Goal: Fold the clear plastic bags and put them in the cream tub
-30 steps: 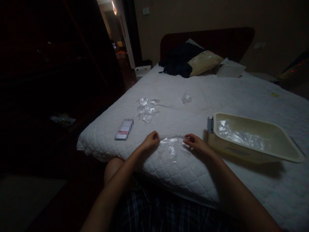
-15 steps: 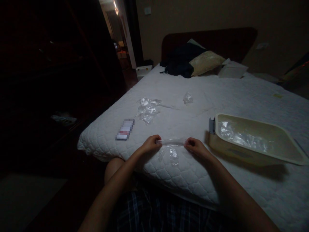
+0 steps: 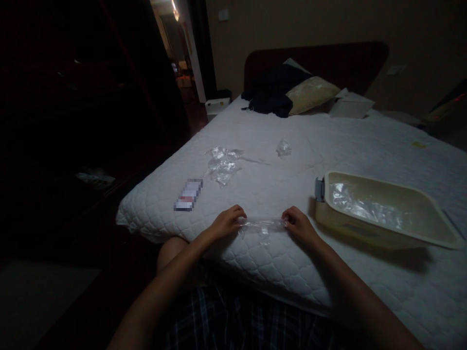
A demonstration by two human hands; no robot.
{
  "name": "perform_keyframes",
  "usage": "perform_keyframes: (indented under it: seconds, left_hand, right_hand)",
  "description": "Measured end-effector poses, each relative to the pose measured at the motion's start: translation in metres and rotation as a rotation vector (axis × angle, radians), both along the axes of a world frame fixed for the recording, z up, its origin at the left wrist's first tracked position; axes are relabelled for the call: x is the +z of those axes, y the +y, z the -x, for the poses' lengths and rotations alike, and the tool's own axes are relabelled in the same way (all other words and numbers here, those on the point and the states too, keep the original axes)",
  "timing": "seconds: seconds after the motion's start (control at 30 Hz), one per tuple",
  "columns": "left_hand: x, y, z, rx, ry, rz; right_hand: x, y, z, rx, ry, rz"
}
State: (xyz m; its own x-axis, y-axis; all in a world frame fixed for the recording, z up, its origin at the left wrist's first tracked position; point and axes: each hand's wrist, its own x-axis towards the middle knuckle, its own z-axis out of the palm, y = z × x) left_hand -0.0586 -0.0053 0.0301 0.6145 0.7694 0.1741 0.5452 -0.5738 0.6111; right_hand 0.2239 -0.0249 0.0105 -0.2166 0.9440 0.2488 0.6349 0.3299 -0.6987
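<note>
A clear plastic bag [image 3: 263, 226] is stretched flat between my two hands, just above the front edge of the bed. My left hand [image 3: 229, 221] pinches its left end, and my right hand [image 3: 296, 221] grips the right end, fingers closed on the film. The bag's lower part hangs down against the quilted cover. Beyond my hands lie crumpled clear plastic bags [image 3: 223, 165] and, further right, a smaller crumpled piece of plastic [image 3: 283, 148].
To the right stands a cream storage bin [image 3: 379, 238] with a grey latch, holding clear plastic [image 3: 365, 206]. A blurred-out phone-like object [image 3: 188, 194] lies at left on the white quilted bed [image 3: 164, 209]. Dark cloth [image 3: 272, 97] and a beige pillow [image 3: 314, 95] rest by the headboard.
The bag between my hands has dropped slightly and its upper edge looks less taut. My left hand's fingers have shifted on its end; my right hand has moved a little right.
</note>
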Motion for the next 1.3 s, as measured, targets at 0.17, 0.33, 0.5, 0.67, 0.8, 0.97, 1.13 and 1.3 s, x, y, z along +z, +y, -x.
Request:
perform_keyframes:
  seconds: [0.17, 0.33, 0.5, 0.67, 0.8, 0.97, 1.13, 1.3]
  left_hand:
    - [0.009, -0.01, 0.0, -0.056, 0.188, -0.093]
    - [0.015, -0.016, 0.003, -0.17, 0.299, -0.129]
    - [0.014, -0.028, 0.004, -0.233, 0.467, -0.254]
    - [0.013, -0.038, 0.006, -0.19, 0.504, -0.313]
    - [0.013, -0.037, 0.007, -0.202, 0.466, -0.319]
    - [0.013, -0.031, 0.003, -0.114, 0.426, -0.372]
    - [0.007, -0.024, -0.02, -0.076, 0.569, -0.302]
    - [-0.004, -0.022, -0.031, -0.07, 0.609, -0.228]
  right_hand:
    - [0.007, -0.011, -0.003, 0.033, -0.155, -0.05]
    - [0.008, -0.019, -0.011, 0.07, -0.256, -0.107]
    - [0.004, -0.025, -0.013, 0.079, -0.288, -0.097]
    - [0.014, -0.023, -0.004, -0.106, -0.282, -0.155]
    - [0.039, -0.021, 0.019, -0.17, -0.475, -0.189]
    - [0.055, -0.023, 0.071, -0.009, -0.766, 0.011]
    - [0.037, -0.02, 0.102, 0.063, -0.807, 0.21]
    - [0.024, -0.018, 0.079, -0.01, -0.841, 0.214]
